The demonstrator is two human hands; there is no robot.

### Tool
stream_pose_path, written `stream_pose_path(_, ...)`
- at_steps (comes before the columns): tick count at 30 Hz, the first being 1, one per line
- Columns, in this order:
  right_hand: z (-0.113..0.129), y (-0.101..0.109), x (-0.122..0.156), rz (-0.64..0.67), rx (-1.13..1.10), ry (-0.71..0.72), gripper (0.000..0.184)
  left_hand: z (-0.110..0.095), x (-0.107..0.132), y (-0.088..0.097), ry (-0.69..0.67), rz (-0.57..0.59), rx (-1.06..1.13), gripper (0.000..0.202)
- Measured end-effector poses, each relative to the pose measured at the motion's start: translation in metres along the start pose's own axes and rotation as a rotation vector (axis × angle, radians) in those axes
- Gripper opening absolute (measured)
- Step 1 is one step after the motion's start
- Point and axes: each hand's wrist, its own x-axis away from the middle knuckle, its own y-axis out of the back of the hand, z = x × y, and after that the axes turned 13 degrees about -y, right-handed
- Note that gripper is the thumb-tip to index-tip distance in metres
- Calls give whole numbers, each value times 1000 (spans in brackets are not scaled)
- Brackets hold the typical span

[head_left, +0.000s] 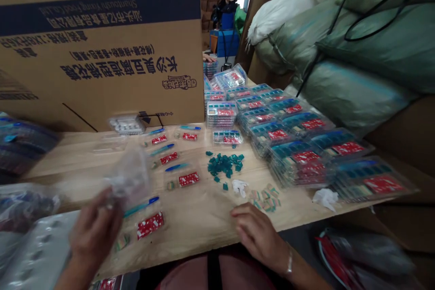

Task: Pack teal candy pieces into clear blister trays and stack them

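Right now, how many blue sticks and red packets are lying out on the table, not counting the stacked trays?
Blue sticks: 5
Red packets: 5
Total: 10

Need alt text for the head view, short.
A person's left hand holds a blurred clear plastic bag above a wooden table, while the right hand rests at the table's near edge. On the table lie blue pen-like sticks, red packets, loose teal squares and stacked clear trays.
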Motion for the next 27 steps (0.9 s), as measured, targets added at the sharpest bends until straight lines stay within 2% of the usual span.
stream_pose_path(1,0,-11,1,60,41,77,9,11,-17,5,27,-20,-109,17)
stream_pose_path(2,-1,-24,3,122,88,151,9,20,-35,8,72,62,-320,19)
stream_pose_path(5,-6,-56,3,287,239,275,9,37,-78,3,181,455,-654,25)
stream_pose_path(7,-12,-64,-9,349,303,247,12,43,-91,-5,231,595,-695,29)
stream_pose_path(10,-27,-60,-54,351,367,105,19,48,-94,-14,283,649,-687,31)
stream_pose_path(12,-43,-55,-98,310,446,-110,18,50,-89,-15,303,653,-682,31)
stream_pose_path(14,-62,-53,-140,313,482,-303,17,49,-84,-13,285,591,-685,31)
stream_pose_path(16,-77,-56,-171,331,481,-364,14,44,-77,-12,218,461,-623,33)
stream_pose_path(18,-83,-62,-185,348,454,-370,15,30,-70,-17,173,328,-395,34)
stream_pose_path(20,-78,-68,-183,359,416,-365,15,8,-61,-32,205,256,9,33)
stream_pose_path(22,-63,-72,-169,378,306,-359,15,-22,-53,-56,302,247,488,33)
stream_pose_path(24,-45,-72,-146,393,58,-366,11,-54,-44,-83,464,247,916,37)
stream_pose_path(27,-21,-68,-106,322,-333,-399,5,-93,-31,-113,695,230,1302,40)
